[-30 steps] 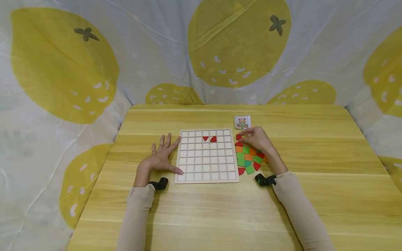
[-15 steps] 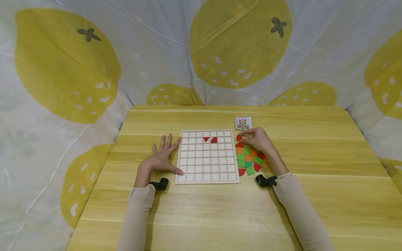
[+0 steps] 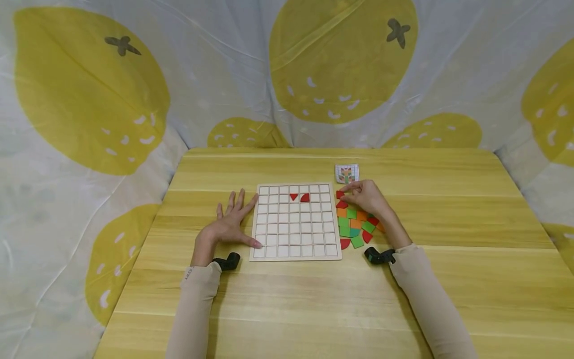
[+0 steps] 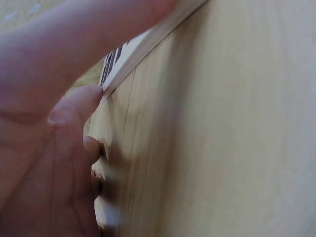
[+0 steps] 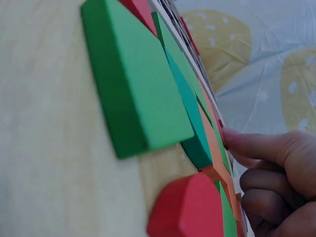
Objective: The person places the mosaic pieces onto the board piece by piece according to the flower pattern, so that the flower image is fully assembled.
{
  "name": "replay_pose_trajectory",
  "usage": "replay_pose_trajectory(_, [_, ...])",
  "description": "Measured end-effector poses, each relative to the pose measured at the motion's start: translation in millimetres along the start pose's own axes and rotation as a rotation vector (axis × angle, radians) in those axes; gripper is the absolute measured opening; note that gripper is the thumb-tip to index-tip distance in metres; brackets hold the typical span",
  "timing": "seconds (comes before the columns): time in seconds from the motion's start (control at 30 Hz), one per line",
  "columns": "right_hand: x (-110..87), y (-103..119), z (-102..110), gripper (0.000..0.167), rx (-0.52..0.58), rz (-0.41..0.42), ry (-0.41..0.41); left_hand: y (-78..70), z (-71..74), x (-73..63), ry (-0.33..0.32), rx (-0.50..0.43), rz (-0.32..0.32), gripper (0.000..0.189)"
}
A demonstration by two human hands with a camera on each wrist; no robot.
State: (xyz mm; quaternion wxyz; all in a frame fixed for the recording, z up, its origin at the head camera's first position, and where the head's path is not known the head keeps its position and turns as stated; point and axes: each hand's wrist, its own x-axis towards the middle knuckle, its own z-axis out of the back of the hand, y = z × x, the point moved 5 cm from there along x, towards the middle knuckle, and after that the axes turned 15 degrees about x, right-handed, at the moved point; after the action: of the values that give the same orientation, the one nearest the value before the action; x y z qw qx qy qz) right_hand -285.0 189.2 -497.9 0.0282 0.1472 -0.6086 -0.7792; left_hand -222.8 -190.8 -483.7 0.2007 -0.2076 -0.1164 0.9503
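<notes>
A pale wooden grid board lies on the table. A red triangle and a red quarter-round block sit in neighbouring squares near its far side. My left hand is spread at the board's left edge, thumb over the near corner and index fingertip at the side. In the left wrist view the thumb crosses the board's edge. To the right of the board, my right hand pinches a small red block between thumb and index finger. Its other fingers curl inward.
Green, orange, red and teal blocks lie in a cluster around a green block, right of the board. Behind them lies a small pattern card. A lemon-print cloth hangs behind the wooden table.
The view has shifted very slightly. Both hands, the board and the blocks otherwise keep their places.
</notes>
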Motion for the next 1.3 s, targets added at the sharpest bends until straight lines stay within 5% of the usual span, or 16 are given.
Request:
replay_pose_trajectory(0.33, [-2.4,16.6,-18.3,0.031,0.104,-0.005,0.026,1.5,-2.1,0.4,-0.009,-0.011,-0.007,0.139])
replay_pose_trajectory(0.9, [28.6,47.1,-128.1,0.017,0.052,0.035,0.033,1.0,-2.0,1.0,-0.005,-0.011,-0.002,0.139])
replay_pose_trajectory(1.3, [27.9,52.9,-142.2,0.019,0.004,0.118,0.033,2.4,-2.4,0.9,-0.009,-0.014,0.002,0.139])
